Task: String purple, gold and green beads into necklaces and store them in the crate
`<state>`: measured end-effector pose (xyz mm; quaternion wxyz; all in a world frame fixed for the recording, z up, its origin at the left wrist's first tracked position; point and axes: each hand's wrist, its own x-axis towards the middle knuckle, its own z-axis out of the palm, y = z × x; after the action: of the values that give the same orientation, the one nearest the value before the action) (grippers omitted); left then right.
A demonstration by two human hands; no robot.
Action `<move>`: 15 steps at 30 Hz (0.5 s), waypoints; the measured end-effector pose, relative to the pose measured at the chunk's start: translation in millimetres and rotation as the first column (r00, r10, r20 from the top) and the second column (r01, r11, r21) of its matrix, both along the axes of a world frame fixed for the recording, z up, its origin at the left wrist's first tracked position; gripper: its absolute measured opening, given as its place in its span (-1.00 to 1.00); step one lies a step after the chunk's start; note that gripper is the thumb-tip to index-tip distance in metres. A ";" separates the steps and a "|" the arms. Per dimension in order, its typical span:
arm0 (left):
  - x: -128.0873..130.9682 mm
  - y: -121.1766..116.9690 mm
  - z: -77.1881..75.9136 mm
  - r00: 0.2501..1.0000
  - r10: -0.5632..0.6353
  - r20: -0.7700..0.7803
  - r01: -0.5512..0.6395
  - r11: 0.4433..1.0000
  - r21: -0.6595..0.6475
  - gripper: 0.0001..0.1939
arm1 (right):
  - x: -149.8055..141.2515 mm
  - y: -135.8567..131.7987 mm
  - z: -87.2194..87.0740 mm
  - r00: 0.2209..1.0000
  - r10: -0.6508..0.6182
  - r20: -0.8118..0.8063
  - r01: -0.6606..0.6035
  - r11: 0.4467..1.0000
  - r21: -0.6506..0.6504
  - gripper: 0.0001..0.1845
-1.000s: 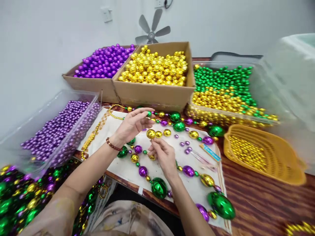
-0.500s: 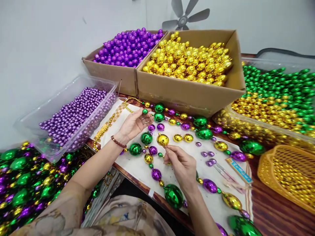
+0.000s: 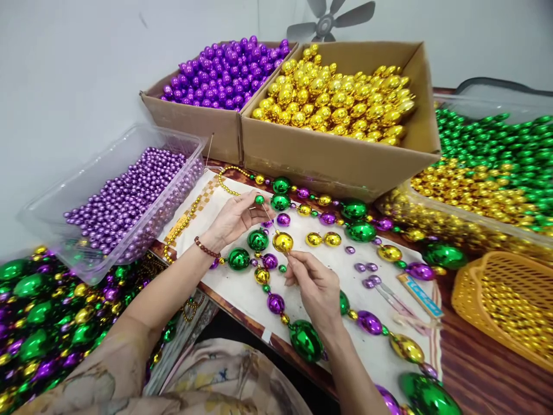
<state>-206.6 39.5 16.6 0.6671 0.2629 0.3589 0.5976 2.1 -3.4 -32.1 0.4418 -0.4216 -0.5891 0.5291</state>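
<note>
My left hand (image 3: 235,219) pinches a small green bead (image 3: 259,199) between thumb and fingertips, palm turned up above a white cloth (image 3: 324,271). A thin needle or thread runs from that bead down through a gold bead (image 3: 283,242). My right hand (image 3: 313,285) is closed in a pinch just below the gold bead, on the lower end of the thread. A long strand of green, purple and gold beads (image 3: 305,340) lies looped on the cloth around both hands. A beaded bracelet (image 3: 206,249) circles my left wrist.
At the back stand a cardboard box of purple balls (image 3: 194,118) and a box of gold balls (image 3: 341,158). A clear tub of small purple beads (image 3: 108,202) is at left, green and gold beads (image 3: 488,167) at right, an orange basket (image 3: 505,300) beside them, finished strands (image 3: 38,323) at lower left.
The view swung left and down a little, then steadied. My left hand came lower with the green bead. The gold bead stayed threaded between both hands, which moved slightly closer together.
</note>
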 end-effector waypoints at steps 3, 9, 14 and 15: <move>8.0 -5.5 -4.2 0.998 -0.006 -0.055 0.006 1.000 0.011 -0.73 | -9.3 2.0 0.8 0.999 -0.001 -0.033 -0.001 0.998 -0.060 -0.78; 33.0 -16.9 -19.8 0.998 0.066 -0.024 -0.065 0.998 0.020 -0.80 | -27.8 9.0 3.5 0.996 0.007 -0.090 -0.023 0.984 -0.179 -0.42; 45.9 -15.4 -17.9 0.988 0.118 0.104 -0.112 0.992 -0.062 -0.87 | -37.1 17.3 1.4 0.999 0.048 0.025 -0.044 0.989 -0.143 -0.22; 47.4 -13.7 -15.7 0.987 0.131 0.097 -0.125 0.990 -0.073 -0.86 | -39.7 19.1 1.3 0.998 0.041 0.056 -0.035 0.994 -0.106 -0.22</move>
<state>-159.2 25.8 0.9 0.6530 0.1864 0.3605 0.6394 -37.6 15.7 -30.9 0.3916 -0.4482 -0.5809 0.5552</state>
